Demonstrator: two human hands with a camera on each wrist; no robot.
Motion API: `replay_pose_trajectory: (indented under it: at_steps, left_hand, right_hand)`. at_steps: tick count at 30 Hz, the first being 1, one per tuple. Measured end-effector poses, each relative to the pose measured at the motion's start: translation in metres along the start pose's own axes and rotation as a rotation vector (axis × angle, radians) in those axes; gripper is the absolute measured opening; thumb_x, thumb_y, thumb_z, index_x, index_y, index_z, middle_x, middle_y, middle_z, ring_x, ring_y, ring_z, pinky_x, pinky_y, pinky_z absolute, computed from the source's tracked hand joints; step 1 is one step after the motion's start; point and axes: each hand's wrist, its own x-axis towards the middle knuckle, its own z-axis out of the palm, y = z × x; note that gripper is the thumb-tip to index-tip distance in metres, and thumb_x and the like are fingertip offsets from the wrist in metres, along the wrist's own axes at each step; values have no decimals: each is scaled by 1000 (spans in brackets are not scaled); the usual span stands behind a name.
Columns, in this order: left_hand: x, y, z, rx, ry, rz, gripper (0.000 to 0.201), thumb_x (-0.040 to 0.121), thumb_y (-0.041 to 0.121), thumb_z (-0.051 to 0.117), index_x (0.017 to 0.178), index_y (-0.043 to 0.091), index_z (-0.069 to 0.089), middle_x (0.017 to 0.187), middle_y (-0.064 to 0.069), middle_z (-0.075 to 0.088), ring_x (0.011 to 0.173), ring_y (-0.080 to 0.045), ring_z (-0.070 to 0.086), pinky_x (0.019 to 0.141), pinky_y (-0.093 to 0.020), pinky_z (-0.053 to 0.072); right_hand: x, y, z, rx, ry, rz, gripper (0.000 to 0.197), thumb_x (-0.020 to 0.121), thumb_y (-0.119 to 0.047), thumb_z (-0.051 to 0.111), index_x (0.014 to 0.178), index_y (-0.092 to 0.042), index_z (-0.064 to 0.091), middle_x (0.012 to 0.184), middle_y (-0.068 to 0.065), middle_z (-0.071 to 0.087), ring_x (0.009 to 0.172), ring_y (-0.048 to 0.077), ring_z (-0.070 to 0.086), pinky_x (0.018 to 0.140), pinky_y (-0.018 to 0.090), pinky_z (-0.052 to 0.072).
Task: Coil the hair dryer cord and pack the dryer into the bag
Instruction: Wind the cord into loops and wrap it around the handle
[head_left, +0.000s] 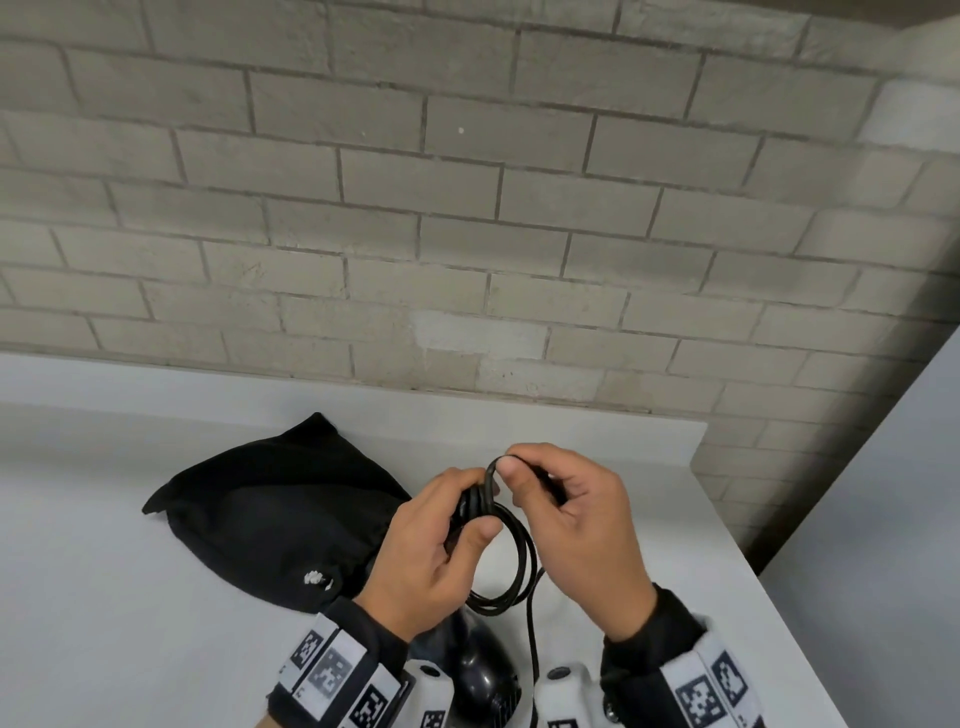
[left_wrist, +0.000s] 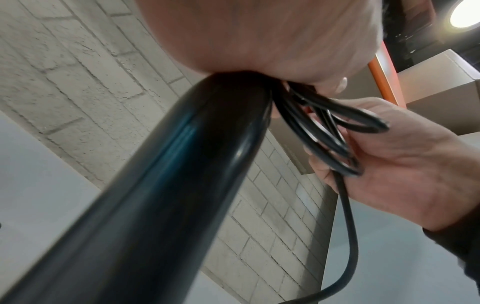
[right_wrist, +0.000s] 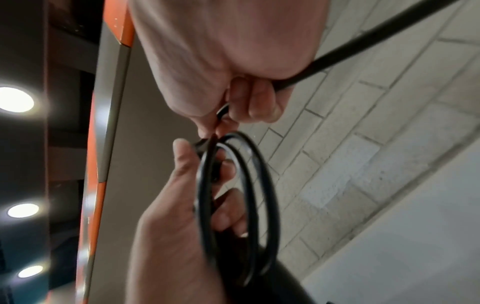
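— Grey brick is filling the wall behind, and the white counter (head_left: 130, 597) is carrying everything. Where is the person getting to?

— Partway through the winding, I'd say. The left hand (head_left: 431, 551) is curling round the dryer's handle and pinning several loops of cord (head_left: 519, 561) against it. The right hand (head_left: 582, 525) is pinching the cord between thumb and fingertips, bringing another turn up to the bundle.

— And the dryer itself?

— The hair dryer (head_left: 483, 670) is hanging low between the wrists, its black body showing just above the near edge of the counter. One strand of cord is trailing down beside it, so there's slack left to gather; I can't tell how much.

— Is the bag ready?

— The black bag (head_left: 275, 519) is lying flat on the counter just left of the hands, nothing going into it yet. Finishing the coil and packing are both looking undone.
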Motion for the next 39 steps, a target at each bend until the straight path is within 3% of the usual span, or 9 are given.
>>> replay_pose_trajectory:
  at_steps: [3, 6, 13, 16, 19, 22, 26, 33, 39]
  left_hand:
    - [0, 1, 1, -35, 34, 2, 43, 96, 55, 50, 113, 17, 59, 88, 6, 62, 72, -11, 60, 61, -28, 50]
    - [-2, 2, 1, -44, 55, -6, 37, 96, 53, 53, 109, 18, 60, 88, 11, 62, 73, -7, 60, 62, -22, 49]
    - [-2, 4, 4, -7, 82, -17, 33, 101, 52, 42, 111, 24, 56, 95, 21, 58, 81, 4, 59, 72, -9, 44]
    - [-3, 2, 4, 19, 111, -25, 35, 101, 53, 40, 113, 24, 57, 99, 24, 58, 84, 4, 59, 73, -9, 44]
    - [-4, 0, 3, 21, 156, -40, 37, 101, 53, 39, 113, 23, 58, 101, 20, 60, 87, 2, 61, 76, -11, 45]
    - [-5, 0, 2, 25, 174, -56, 38, 102, 53, 38, 116, 23, 57, 105, 19, 62, 93, 1, 62, 79, -12, 47]
    - [-6, 2, 2, 14, 159, -76, 41, 102, 54, 38, 117, 23, 58, 100, 20, 63, 92, 1, 63, 78, -13, 48]
    - [-5, 8, -1, -100, 123, -118, 46, 100, 56, 42, 116, 18, 63, 98, 12, 68, 91, -11, 68, 76, -29, 55]
    - [-1, 14, -9, -168, 7, -148, 53, 98, 50, 50, 144, 24, 48, 101, 9, 68, 95, -18, 68, 87, -30, 53]
  right_hand:
    - [-7, 1, 10, 96, 49, 79, 16, 93, -14, 64, 78, -16, 71, 62, -16, 62, 58, 5, 57, 61, 15, 45]
    - [-11, 4, 15, 188, 91, 211, 18, 93, -12, 64, 78, -14, 74, 65, -9, 68, 62, 5, 62, 65, 15, 48]
    - [-21, 7, 21, 402, 164, 464, 11, 91, -27, 66, 93, -16, 63, 75, 23, 70, 78, 44, 66, 79, 47, 53]
    - [-25, 9, 19, 332, 181, 408, 10, 90, -24, 66, 84, -16, 67, 77, 10, 74, 77, 27, 70, 75, 36, 55]
    - [-35, 12, 17, 261, 70, 351, 16, 90, -41, 65, 92, -25, 71, 91, -1, 72, 78, 14, 62, 72, 28, 51]
    - [-47, 16, 17, 193, -85, 370, 30, 79, -43, 75, 107, -34, 67, 107, -7, 69, 99, 12, 63, 86, 32, 53]
    - [-46, 19, 13, 220, -126, 377, 11, 85, -15, 73, 87, -26, 73, 83, -2, 71, 81, 12, 65, 75, 29, 51]
    - [-39, 28, -2, 512, -284, 429, 12, 77, -3, 74, 87, -11, 75, 84, 9, 73, 83, 20, 70, 75, 26, 54]
    - [-30, 31, -9, 292, -323, 330, 10, 87, -17, 68, 95, -13, 72, 85, 3, 71, 84, 18, 64, 80, 31, 51]
